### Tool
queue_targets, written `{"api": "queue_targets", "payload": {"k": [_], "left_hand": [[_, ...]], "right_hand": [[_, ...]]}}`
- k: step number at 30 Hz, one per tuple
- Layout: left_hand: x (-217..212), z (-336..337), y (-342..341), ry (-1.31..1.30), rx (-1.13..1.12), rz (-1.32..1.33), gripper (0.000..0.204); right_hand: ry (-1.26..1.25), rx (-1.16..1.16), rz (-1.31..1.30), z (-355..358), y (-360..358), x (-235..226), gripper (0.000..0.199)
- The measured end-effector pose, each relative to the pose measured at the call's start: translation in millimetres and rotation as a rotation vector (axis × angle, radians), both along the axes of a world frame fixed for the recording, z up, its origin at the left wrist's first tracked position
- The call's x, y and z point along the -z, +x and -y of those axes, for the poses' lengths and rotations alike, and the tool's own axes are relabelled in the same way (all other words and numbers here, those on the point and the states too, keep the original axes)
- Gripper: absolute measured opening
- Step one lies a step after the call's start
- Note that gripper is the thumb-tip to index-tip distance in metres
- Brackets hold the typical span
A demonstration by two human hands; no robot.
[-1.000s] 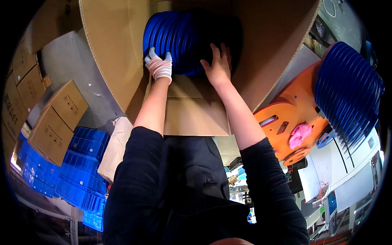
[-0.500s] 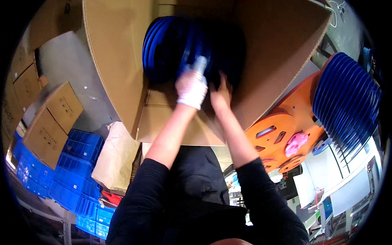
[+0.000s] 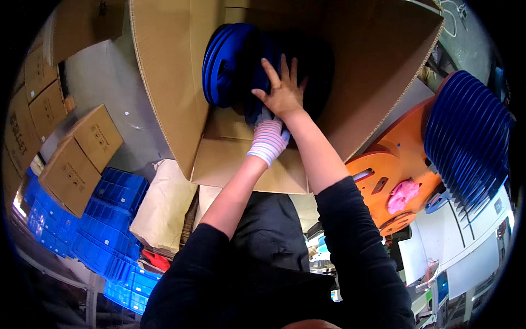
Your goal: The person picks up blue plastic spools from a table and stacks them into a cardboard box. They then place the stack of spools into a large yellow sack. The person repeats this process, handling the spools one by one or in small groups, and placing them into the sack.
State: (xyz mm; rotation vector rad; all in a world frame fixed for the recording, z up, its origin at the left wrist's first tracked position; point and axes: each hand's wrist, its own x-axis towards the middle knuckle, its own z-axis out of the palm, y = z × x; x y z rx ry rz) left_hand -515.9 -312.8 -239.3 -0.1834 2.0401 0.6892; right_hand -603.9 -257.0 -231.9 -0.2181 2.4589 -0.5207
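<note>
Grip of right hand (image 3: 283,94) splayed wide over blue discs (image 3: 235,66), touch unclear; gloved left hand (image 3: 269,139), opening and hold hidden

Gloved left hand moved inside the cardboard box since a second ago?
Yes. Against the cardboard box, the gloved left hand has moved rightward, away from the left wall, and nearer the person's body.

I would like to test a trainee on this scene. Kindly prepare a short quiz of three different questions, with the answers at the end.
1. Which hand wears the striped glove?
2. True or false: the crumpled pink item is against the orange panel.
3. Fill in: the blue discs nearest the bare hand are inside a ____.

Key:
1. The left hand.
2. True.
3. Cardboard box.
</note>
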Motion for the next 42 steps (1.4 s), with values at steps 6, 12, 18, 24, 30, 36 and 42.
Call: {"api": "queue_targets", "payload": {"k": [6, 12, 18, 24, 30, 36, 42], "left_hand": [[-20, 114, -79, -0.344, -0.261, -0.727, 0.038], [41, 116, -117, -0.700, -0.013, -0.521, 0.049], [58, 83, -80, -0.312, -0.278, -0.512, 0.058], [54, 63, -66, -0.109, -0.361, -0.204, 0.079], [45, 29, -54, 0.110, -1.053, -0.072, 0.071], [33, 31, -8, -0.070, -0.545, -0.130, 0.081], [21, 31, -4, -0.099, -0.660, -0.237, 0.078]], "right_hand": [[0.071, -0.102, -0.085, -14, 11, 14, 0.084], [-0.053, 0.245, -0.274, -1, 19, 24, 0.086], [0.173, 0.305, -0.267, 21, 7, 19, 0.063], [0.173, 0.146, -0.102, 12, -7, 22, 0.043], [0.098, 0.227, -0.281, 1, 11, 22, 0.026], [-0.272, 0.291, -0.060, -29, 75, 8, 0.045], [-0.292, 0.276, -0.041, -38, 80, -40, 0.048]]}}
